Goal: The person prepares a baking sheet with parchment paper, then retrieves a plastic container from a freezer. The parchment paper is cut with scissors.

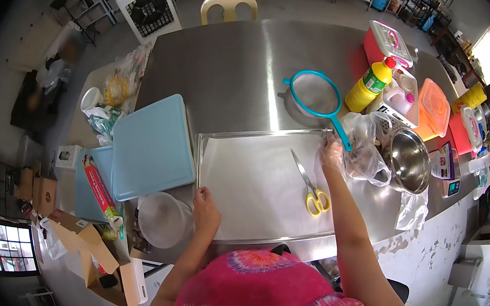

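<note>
A shallow metal baking tray [198, 166] lies in front of me, lined with white parchment paper [253, 184]. On the paper rests a pair of scissors [314, 198] with yellow handles, its blades pointing away from me. My left hand [208, 212] is closed at the tray's left rim, fingertips pinched on the edge. At the far right corner, my right hand [332, 152] closes around the tray's rim; its fingertips are partly hidden. Just beyond that hand lies a blue-rimmed strainer [335, 112], its handle reaching down beside my fingers.
Left of the tray are a light blue lid [152, 148], a translucent bowl [163, 221] and a boxed roll [99, 188]. On the right stand a yellow bottle [368, 87], plastic bags [363, 148], a steel bowl [408, 161] and an orange container [432, 111].
</note>
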### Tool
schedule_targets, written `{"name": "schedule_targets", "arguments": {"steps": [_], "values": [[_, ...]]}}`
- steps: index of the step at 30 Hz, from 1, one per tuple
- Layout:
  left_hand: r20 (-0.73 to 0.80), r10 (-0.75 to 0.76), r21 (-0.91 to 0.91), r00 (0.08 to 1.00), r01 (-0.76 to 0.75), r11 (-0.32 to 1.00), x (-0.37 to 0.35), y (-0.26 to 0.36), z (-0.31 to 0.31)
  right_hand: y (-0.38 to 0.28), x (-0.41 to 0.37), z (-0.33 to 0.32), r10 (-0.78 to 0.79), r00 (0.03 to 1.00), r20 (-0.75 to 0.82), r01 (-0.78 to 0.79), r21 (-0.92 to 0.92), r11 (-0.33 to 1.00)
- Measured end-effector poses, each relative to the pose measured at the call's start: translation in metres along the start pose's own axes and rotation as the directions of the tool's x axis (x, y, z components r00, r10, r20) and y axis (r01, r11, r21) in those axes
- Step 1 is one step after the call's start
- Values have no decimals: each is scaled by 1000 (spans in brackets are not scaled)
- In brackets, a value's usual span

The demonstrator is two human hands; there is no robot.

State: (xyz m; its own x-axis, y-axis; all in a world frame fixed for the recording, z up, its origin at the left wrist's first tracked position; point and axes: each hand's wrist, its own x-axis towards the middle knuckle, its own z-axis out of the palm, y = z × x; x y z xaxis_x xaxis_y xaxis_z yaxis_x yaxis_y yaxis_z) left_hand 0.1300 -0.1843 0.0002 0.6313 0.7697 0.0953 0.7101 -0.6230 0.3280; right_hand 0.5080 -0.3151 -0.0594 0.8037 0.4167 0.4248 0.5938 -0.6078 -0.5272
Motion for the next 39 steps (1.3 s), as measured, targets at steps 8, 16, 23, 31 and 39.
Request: {"name": "schedule_targets", "arguments": {"steps": [8, 16, 23, 31, 39], "values": [[-44, 75, 264, 996, -61, 963, 2, 13, -4, -57, -57, -56, 103, 987, 119, -94, -83, 992], [107, 410, -8, 906, -411, 912, 17, 52, 15, -83, -144, -111, -44, 982, 181, 52, -37, 998], [324, 327, -45, 888, -331, 943, 22, 86, 29, -68, -159, -116, 11, 983, 182, -8, -19, 1000], [207, 410, -26, 888, -414, 910, 17, 69, 39, -76, -168, -129, 198, 965, 174, -167, -178, 970], [168, 428, -24, 888, -431, 902, 16, 68, 37, -48, -164, -127, 113, 968, 225, -73, -179, 981]]}}
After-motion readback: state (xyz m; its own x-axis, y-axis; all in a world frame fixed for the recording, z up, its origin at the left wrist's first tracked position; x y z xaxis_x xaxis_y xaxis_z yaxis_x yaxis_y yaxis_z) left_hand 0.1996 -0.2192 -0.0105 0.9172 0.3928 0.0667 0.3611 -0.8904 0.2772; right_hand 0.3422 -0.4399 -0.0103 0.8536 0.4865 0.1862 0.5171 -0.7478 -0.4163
